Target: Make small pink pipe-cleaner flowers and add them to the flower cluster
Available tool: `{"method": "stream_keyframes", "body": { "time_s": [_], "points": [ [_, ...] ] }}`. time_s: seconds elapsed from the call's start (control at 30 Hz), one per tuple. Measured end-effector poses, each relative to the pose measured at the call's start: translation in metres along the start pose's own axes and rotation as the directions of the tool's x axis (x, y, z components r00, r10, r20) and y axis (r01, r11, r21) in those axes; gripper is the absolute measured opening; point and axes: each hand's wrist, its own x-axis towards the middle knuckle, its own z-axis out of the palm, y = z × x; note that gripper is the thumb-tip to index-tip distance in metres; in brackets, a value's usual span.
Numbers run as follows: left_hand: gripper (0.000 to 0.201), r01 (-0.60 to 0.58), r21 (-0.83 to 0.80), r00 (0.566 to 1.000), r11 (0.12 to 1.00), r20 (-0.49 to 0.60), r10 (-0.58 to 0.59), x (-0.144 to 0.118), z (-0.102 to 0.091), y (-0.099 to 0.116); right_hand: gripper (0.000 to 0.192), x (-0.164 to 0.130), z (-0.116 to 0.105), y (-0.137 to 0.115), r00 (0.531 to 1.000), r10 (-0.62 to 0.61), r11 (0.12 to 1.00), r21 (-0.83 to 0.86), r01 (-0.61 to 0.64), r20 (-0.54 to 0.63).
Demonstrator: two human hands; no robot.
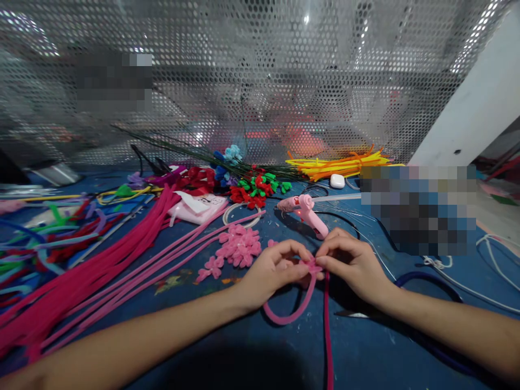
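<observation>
Between the fingertips of both hands is a pink pipe cleaner (289, 319), its length curving down in a loop below my left hand (276, 271). The fingers of that hand are pinched on it. My right hand (351, 262) pinches the same small bunched part from the other side. A darker pink strand (328, 336) hangs from near the fingertips toward the table's front edge. Finished pink pipe-cleaner flowers (239, 246) lie in a pile left of my hands. Just behind the right hand rests a pink glue gun (304, 208). Scissors (353, 314) lie partly hidden under my right wrist.
Magenta pipe cleaners (101, 265) spread across the left, beside a multicoloured heap (52, 238). Red and green flowers (258, 187), yellow and orange pipe cleaners (341, 164) and a white case (337, 181) lie at the back. A perforated metal screen (244, 81) stands behind. White cord (467, 284) lies right.
</observation>
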Motion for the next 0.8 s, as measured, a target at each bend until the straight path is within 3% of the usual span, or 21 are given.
{"method": "stream_keyframes", "body": {
  "time_s": [0.13,0.3,0.5,0.67,0.8],
  "points": [
    [0.026,0.053,-0.139,0.998,0.989,-0.025,-0.057,0.002,0.003,0.003,0.007,0.0,0.0,-0.001,1.0,-0.012,1.0,-0.006,0.012,0.005],
    [0.031,0.133,-0.165,0.991,0.977,0.017,-0.132,0.003,0.0,0.005,0.008,0.0,-0.001,-0.002,1.0,-0.028,0.999,-0.019,0.028,0.011],
    [0.024,0.164,-0.222,0.986,0.961,0.052,-0.156,0.003,-0.005,0.007,0.009,-0.003,-0.003,-0.002,1.0,-0.03,0.999,-0.018,0.03,0.008],
    [0.029,0.153,-0.274,0.988,0.95,0.061,-0.141,0.003,-0.008,0.005,0.01,-0.003,-0.005,0.0,0.999,0.003,1.0,-0.012,-0.004,-0.043],
    [0.027,0.094,-0.314,0.991,0.945,-0.057,-0.117,0.005,-0.009,0.008,0.012,0.003,-0.014,0.0,0.99,0.032,0.998,-0.043,-0.038,-0.136]
  ]
}}
